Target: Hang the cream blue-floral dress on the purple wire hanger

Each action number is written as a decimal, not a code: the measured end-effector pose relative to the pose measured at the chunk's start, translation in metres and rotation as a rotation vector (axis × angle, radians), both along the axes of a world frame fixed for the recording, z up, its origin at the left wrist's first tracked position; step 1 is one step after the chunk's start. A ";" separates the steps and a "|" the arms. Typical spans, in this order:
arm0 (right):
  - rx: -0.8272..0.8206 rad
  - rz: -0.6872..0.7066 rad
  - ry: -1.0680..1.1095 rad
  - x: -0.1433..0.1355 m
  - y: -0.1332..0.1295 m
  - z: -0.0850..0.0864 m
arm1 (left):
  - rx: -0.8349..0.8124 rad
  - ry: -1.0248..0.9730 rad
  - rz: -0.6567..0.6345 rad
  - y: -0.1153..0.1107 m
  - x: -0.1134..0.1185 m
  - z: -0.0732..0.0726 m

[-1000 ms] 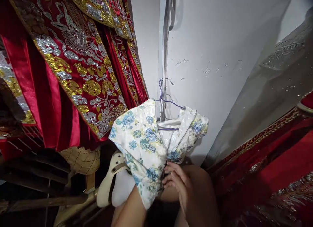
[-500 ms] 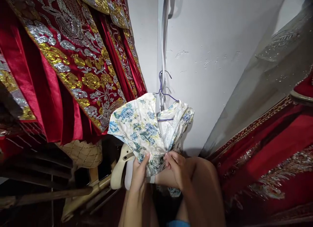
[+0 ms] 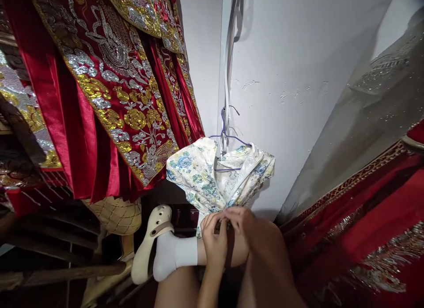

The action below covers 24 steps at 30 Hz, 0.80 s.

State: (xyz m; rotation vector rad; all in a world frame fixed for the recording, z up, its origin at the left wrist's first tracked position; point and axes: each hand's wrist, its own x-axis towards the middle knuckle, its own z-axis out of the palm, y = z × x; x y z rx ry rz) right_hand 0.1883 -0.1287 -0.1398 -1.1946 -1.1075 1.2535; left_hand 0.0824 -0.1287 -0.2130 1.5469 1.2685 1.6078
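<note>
A short-sleeved floral blouse [image 3: 202, 175], cream with blue and green flowers, hangs on a thin purple hanger [image 3: 224, 133] in front of me. Its open V neckline narrows down to where my hands meet. My left hand [image 3: 214, 233] is closed in a pinch on the blouse's front at the bottom of the V. Right beside it, my right hand [image 3: 241, 218] pinches the same spot, fingertips almost touching the left ones. Whatever lies between the fingertips is too small to make out. The lower part of the blouse is mostly hidden behind my hands.
Red gowns with gold and silver embroidery [image 3: 132, 118] hang at the left. More red beaded fabric [image 3: 374, 211] is at the right. A white wall panel [image 3: 281, 56] stands ahead. Below are a cream clog [image 3: 142, 259], a white-socked foot [image 3: 179, 252] and wooden chair parts [image 3: 66, 275].
My left hand has left the blouse's lower left side and joined my right hand at the centre front. The blouse's lower part has bunched up, and the white-socked foot has come into view.
</note>
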 end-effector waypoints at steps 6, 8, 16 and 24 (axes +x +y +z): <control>0.308 -0.079 0.148 0.025 0.077 0.101 | 0.038 0.202 -0.041 0.020 -0.010 -0.009; 0.328 -0.084 0.228 0.021 0.091 0.127 | 0.019 0.226 -0.098 0.027 -0.008 -0.015; 0.469 -0.089 0.112 0.005 0.069 0.102 | 0.228 0.141 -0.168 0.063 -0.022 0.077; 0.570 -0.144 -0.022 0.014 0.071 0.102 | 0.572 0.735 -0.043 0.095 -0.022 0.203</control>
